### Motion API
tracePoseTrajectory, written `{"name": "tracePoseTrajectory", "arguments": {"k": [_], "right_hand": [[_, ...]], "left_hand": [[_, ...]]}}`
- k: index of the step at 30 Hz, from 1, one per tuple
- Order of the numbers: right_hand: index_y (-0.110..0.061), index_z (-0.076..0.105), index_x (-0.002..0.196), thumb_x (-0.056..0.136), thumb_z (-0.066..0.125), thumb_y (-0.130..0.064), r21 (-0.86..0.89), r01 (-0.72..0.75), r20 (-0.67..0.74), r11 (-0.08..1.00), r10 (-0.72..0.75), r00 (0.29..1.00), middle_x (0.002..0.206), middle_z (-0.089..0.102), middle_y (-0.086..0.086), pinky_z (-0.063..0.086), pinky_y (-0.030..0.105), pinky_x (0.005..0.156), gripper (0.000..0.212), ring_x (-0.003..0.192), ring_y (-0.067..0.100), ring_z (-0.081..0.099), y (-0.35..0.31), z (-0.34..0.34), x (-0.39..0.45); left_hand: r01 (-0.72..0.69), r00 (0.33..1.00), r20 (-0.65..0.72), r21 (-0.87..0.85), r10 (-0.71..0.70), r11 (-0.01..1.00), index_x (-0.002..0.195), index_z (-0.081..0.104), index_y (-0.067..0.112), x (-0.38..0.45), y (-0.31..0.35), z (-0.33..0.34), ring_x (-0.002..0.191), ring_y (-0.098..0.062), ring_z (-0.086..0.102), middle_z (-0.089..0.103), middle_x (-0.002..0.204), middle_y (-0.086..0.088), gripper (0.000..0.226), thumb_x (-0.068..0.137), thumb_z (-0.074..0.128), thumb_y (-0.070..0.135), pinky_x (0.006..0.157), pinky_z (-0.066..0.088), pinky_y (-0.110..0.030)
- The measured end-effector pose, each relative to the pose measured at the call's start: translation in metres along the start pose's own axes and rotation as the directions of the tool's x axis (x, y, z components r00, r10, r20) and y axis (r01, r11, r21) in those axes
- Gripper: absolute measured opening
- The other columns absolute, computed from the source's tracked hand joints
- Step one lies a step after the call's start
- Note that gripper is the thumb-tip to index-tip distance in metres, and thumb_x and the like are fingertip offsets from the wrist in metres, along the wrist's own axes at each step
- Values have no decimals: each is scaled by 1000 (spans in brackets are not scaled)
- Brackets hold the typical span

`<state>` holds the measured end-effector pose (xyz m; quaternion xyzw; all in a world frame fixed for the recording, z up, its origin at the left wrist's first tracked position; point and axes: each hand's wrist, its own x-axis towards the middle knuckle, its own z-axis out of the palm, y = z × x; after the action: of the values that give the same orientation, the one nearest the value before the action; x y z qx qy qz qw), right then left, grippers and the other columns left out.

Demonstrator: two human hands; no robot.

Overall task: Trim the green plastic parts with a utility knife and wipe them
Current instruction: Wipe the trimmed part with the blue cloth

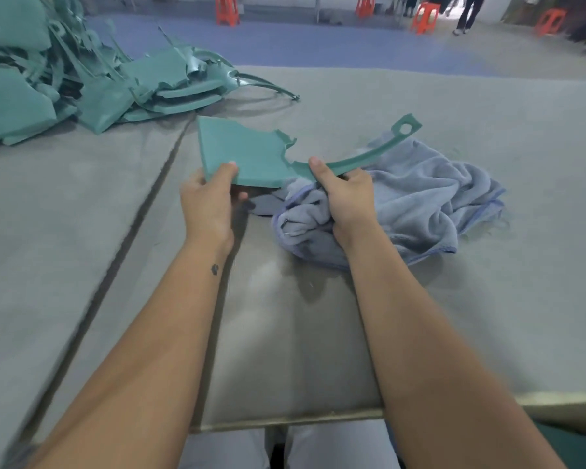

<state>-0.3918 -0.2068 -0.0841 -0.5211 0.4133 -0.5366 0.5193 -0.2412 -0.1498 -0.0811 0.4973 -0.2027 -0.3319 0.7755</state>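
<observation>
Both hands clamped on one green part, held above bench: left hand pinching flat corner, right hand gripping curved strip plus blue cloth. Wiping stage, likely. Large pile of green parts far beyond left hand. No knife visible.

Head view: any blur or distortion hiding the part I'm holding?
Head view: green part and both hands, left hand and right hand, fairly sharp; pile of green parts at far left smeared by blur; wide-angle bends the table edge; soft light, faint shadows.
</observation>
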Motion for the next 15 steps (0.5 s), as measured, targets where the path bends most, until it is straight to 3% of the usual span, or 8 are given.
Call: {"name": "tracePoseTrajectory", "arguments": {"k": [3, 7, 9, 13, 15], "right_hand": [[-10, 56, 68, 87, 71, -25, 56, -48, -115, 997, 54, 992, 52, 61, -7, 44, 21, 50, 29, 46, 5, 52, -12, -12, -11], [-13, 44, 74, 91, 65, -29, 108, -87, -292, 990, 115, 950, 53, 48, 0, 33, 23, 44, 31, 42, 10, 38, -32, -49, -24], [-15, 44, 76, 94, 61, -24, 164, -61, -344, 985, 115, 932, 54, 40, 1, 28, 21, 40, 27, 41, 10, 33, -39, -76, -38], [-9, 49, 86, 92, 59, -17, 239, -28, -481, 971, 143, 865, 49, 36, -1, 25, 18, 38, 13, 38, 10, 30, -53, -141, -77], [-8, 49, 90, 89, 58, -17, 248, -22, -584, 969, 167, 794, 51, 37, 0, 26, 19, 39, 14, 40, 12, 30, -58, -181, -103]], "left_hand": [[-103, 995, 26, 65, 101, 993, 88, 61, 11, -13, 2, 10, 51, -6, 61, 66, 77, -1, 11, 84, 64, 1, 45, 46, -18], [-74, 985, 169, 158, 47, 985, 113, 50, 2, -46, -2, 39, 50, -9, 63, 66, 90, -9, 35, 83, 68, -3, 42, 48, -20], [-111, 968, 243, 203, 59, 973, 117, 44, 8, -68, -5, 55, 54, -10, 64, 65, 97, -10, 47, 80, 70, -3, 43, 49, -21], [-212, 896, 440, 290, 67, 933, 117, 37, 21, -123, -15, 92, 72, -2, 65, 62, 101, 0, 63, 74, 78, 1, 47, 50, -18], [-246, 838, 545, 317, 36, 916, 116, 39, 20, -157, -25, 114, 66, 4, 63, 61, 98, 6, 60, 73, 79, 4, 45, 50, -17]]}}
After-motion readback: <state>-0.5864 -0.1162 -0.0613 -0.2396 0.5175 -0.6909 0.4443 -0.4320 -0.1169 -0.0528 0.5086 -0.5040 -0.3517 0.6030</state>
